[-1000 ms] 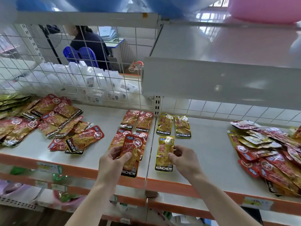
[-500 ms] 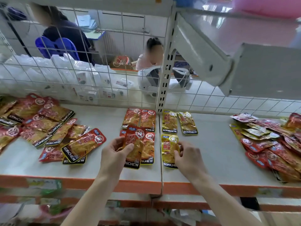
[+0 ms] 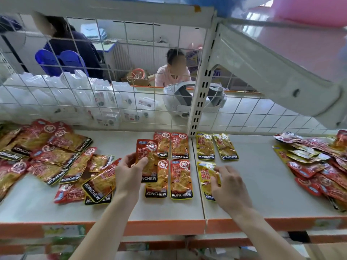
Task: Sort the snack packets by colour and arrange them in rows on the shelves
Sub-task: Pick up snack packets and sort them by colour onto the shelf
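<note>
Left hand is pinching a red packet between thumb and fingers, holding it up just above the shelf so it overlaps the left column of the red rows. Under and beside it there are four red packets laid flat in a two-by-two block, labels reading KONCHEW at the bottom edges. Right hand sits on a yellow packet that lies flat on the shelf just right of the seam between the two shelf boards, fingers curled down onto its right side; can't really tell if it's gripping or just pressing. Behind that one, two more yellow packets sit side by side near the slotted upright post. Off to the left there's a messy heap of red packets, and far right another loose pile mixing red and yellow ones. White wire mesh backs the shelf.
</note>
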